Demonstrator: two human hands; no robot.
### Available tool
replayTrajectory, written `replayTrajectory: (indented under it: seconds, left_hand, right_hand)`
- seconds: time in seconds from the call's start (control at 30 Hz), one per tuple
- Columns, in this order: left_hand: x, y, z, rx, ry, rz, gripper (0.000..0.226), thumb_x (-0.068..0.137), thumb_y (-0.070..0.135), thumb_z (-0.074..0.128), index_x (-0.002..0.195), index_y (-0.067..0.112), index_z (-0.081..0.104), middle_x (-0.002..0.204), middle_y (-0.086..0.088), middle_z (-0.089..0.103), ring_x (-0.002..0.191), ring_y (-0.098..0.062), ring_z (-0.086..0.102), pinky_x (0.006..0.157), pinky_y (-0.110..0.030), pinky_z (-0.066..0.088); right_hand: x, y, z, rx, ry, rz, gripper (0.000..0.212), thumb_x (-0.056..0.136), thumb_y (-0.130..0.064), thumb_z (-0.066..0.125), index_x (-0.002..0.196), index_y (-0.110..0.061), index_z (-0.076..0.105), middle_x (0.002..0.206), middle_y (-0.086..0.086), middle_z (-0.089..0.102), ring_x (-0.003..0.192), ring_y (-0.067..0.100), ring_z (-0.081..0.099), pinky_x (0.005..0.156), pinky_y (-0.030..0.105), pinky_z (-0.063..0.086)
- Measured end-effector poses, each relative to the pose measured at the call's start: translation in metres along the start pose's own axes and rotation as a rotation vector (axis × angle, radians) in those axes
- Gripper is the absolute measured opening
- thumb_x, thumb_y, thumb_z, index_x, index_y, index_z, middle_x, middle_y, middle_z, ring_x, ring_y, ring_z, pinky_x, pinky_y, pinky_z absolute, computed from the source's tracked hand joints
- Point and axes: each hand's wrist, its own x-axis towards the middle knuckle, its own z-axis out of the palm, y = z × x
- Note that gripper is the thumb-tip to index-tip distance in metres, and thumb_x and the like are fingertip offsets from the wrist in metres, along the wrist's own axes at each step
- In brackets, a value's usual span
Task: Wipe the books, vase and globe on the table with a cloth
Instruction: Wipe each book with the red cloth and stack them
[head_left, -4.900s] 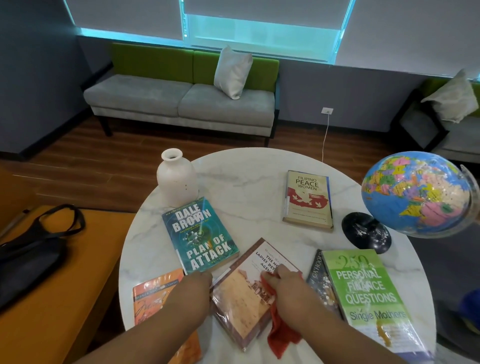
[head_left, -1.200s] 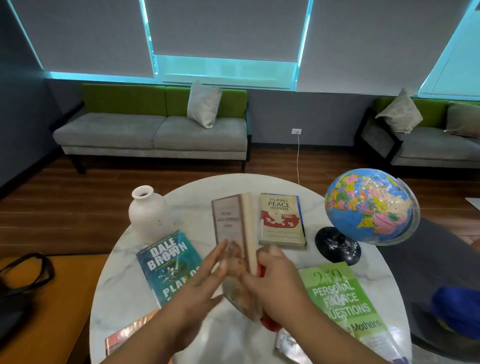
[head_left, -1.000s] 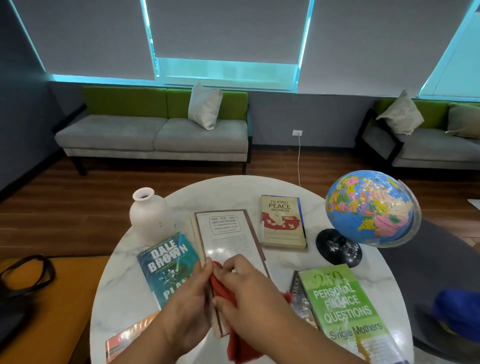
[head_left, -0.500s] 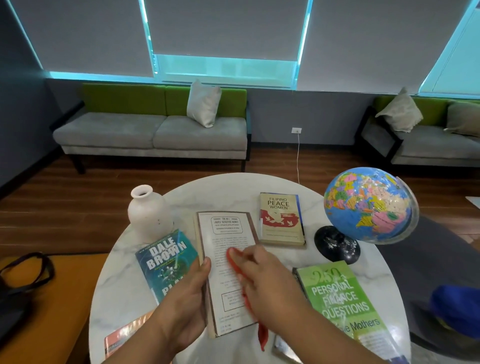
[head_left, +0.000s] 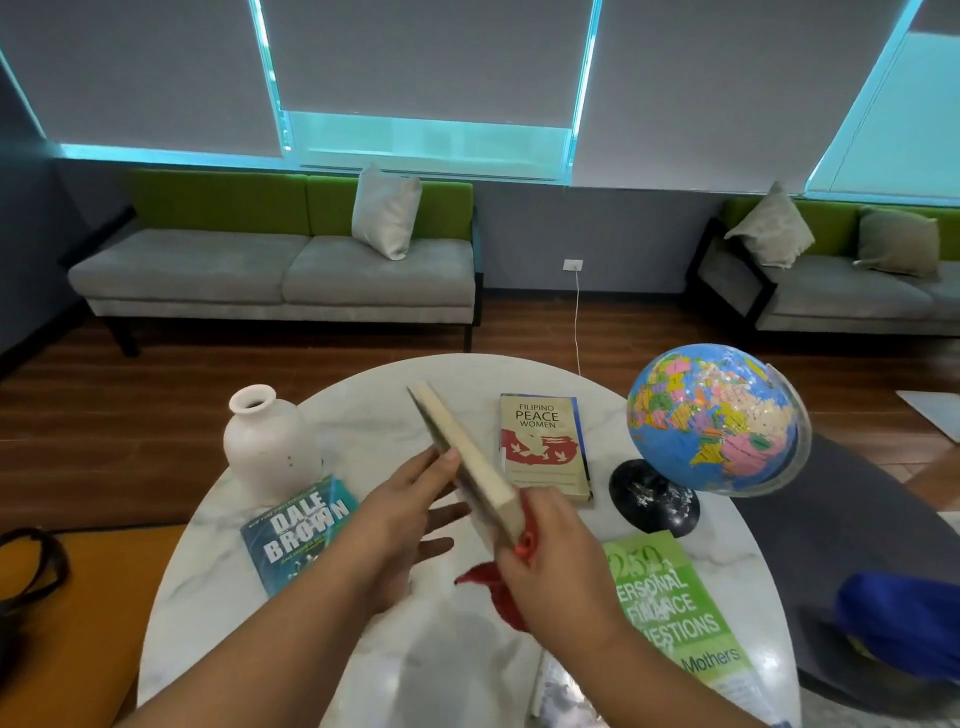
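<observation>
Only the head view here, looking down at a round marble table (head_left: 395, 384).

The lifted book (head_left: 467, 457) is up off the table around the middle, tilted on edge, with its pale page block facing up and to the right and its far corner pointing away. The right hand (head_left: 550, 566) has its fingers curled round the near end of that book. The red cloth (head_left: 493, 584) is bunched in the same grip, with a bit poking out by the book's corner and the rest hanging under the hand. The left hand (head_left: 400, 519) is on the left side of the book with its fingers straight and spread. The top fingertip touches the cover, and the other fingers are fanned out below it.

Other stuff on the table:
- White vase (head_left: 267, 447) stands upright at the far left.
- Dale Brown book (head_left: 296, 525) lies flat just near of the vase, partly hidden by the left forearm.
- Filipino Peace Women book (head_left: 543, 447) lies flat at the far middle, just right of the lifted one.
- Globe (head_left: 711, 421) is on its black base at the right edge.
- Green finance book (head_left: 675, 608) lies flat at the near right, below the globe.

Behind the table there's a grey-and-green sofa (head_left: 280, 270) with a cushion under the windows, and a second sofa (head_left: 852, 291) at the far right. A black bag (head_left: 26, 571) sits at the left edge.
</observation>
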Motion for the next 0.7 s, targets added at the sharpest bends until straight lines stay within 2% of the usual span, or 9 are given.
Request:
replayTrajectory:
  seconds: [0.07, 0.13, 0.23, 0.3, 0.33, 0.47, 0.57, 0.63, 0.7]
  left_hand:
    - [0.012, -0.012, 0.0, 0.013, 0.031, -0.041, 0.055, 0.091, 0.039, 0.058, 0.142, 0.034, 0.04, 0.142, 0.007, 0.048, 0.131, -0.021, 0.044, 0.107, -0.051, 0.035]
    - [0.02, -0.032, 0.003, 0.003, 0.132, -0.16, 0.065, 0.093, 0.03, 0.059, 0.15, 0.029, 0.026, 0.152, 0.003, 0.033, 0.139, -0.025, 0.031, 0.107, -0.053, 0.031]
    - [0.024, -0.06, 0.014, -0.096, 0.034, -0.416, 0.044, 0.096, 0.022, 0.053, 0.138, 0.011, 0.046, 0.127, -0.008, 0.056, 0.111, -0.028, 0.052, 0.087, -0.045, 0.042]
    - [0.03, -0.07, 0.02, -0.139, -0.086, -0.448, 0.029, 0.094, 0.016, 0.052, 0.119, 0.008, 0.063, 0.102, -0.009, 0.066, 0.088, -0.024, 0.056, 0.077, -0.037, 0.041]
    - [0.033, -0.072, 0.022, -0.145, -0.082, -0.432, 0.025, 0.092, 0.012, 0.055, 0.114, 0.008, 0.065, 0.098, -0.008, 0.067, 0.088, -0.022, 0.058, 0.08, -0.037, 0.04]
    - [0.058, -0.075, 0.03, -0.116, 0.037, -0.358, 0.022, 0.087, 0.002, 0.062, 0.107, 0.009, 0.061, 0.099, -0.007, 0.073, 0.101, -0.021, 0.061, 0.095, -0.042, 0.035]
    - [0.082, -0.07, 0.039, -0.059, 0.043, -0.316, 0.019, 0.095, 0.003, 0.053, 0.112, 0.01, 0.057, 0.102, -0.013, 0.073, 0.088, -0.025, 0.065, 0.079, -0.036, 0.053]
    - [0.098, -0.062, 0.042, 0.017, 0.017, -0.309, 0.018, 0.099, 0.008, 0.047, 0.113, 0.016, 0.056, 0.101, -0.01, 0.073, 0.078, -0.022, 0.066, 0.064, -0.031, 0.055]
    - [0.12, -0.058, 0.043, 0.1, 0.006, -0.314, 0.02, 0.1, 0.013, 0.048, 0.114, 0.022, 0.057, 0.095, -0.005, 0.072, 0.073, -0.017, 0.065, 0.061, -0.028, 0.052]
  right_hand:
    - [0.008, 0.007, -0.002, 0.213, 0.094, 0.16, 0.02, 0.081, -0.015, 0.066, 0.078, -0.028, 0.051, 0.073, -0.006, 0.057, 0.064, 0.004, 0.054, 0.058, 0.015, 0.04]
    - [0.013, 0.014, -0.003, 0.471, 0.144, 0.286, 0.018, 0.082, -0.011, 0.069, 0.085, -0.025, 0.059, 0.077, -0.007, 0.067, 0.069, 0.001, 0.062, 0.066, 0.019, 0.047]
    - [0.017, 0.03, 0.0, 0.735, 0.169, 0.442, 0.023, 0.084, -0.011, 0.07, 0.101, -0.025, 0.064, 0.093, -0.006, 0.073, 0.086, 0.01, 0.07, 0.075, 0.029, 0.055]
    - [0.021, 0.046, 0.004, 0.786, 0.144, 0.503, 0.029, 0.084, -0.012, 0.071, 0.108, -0.025, 0.064, 0.098, -0.003, 0.074, 0.092, 0.017, 0.07, 0.083, 0.041, 0.057]
    - [0.023, 0.051, 0.005, 0.804, 0.123, 0.524, 0.031, 0.083, -0.011, 0.072, 0.11, -0.026, 0.064, 0.099, -0.002, 0.074, 0.093, 0.019, 0.07, 0.085, 0.045, 0.056]
    - [0.033, 0.078, 0.009, 0.801, 0.066, 0.629, 0.053, 0.079, -0.004, 0.075, 0.122, -0.024, 0.051, 0.103, -0.001, 0.07, 0.096, 0.018, 0.067, 0.087, 0.043, 0.054]
    - [0.043, 0.094, 0.006, 0.831, 0.05, 0.683, 0.074, 0.075, 0.002, 0.076, 0.125, -0.036, 0.037, 0.108, -0.006, 0.063, 0.1, 0.016, 0.062, 0.088, 0.041, 0.052]
    - [0.051, 0.108, 0.004, 0.817, 0.036, 0.712, 0.064, 0.077, -0.003, 0.076, 0.123, -0.035, 0.045, 0.106, -0.004, 0.066, 0.098, 0.02, 0.065, 0.084, 0.04, 0.054]
    - [0.06, 0.126, 0.004, 0.757, 0.008, 0.746, 0.052, 0.081, -0.013, 0.075, 0.122, -0.034, 0.053, 0.106, -0.002, 0.069, 0.098, 0.024, 0.066, 0.087, 0.044, 0.054]
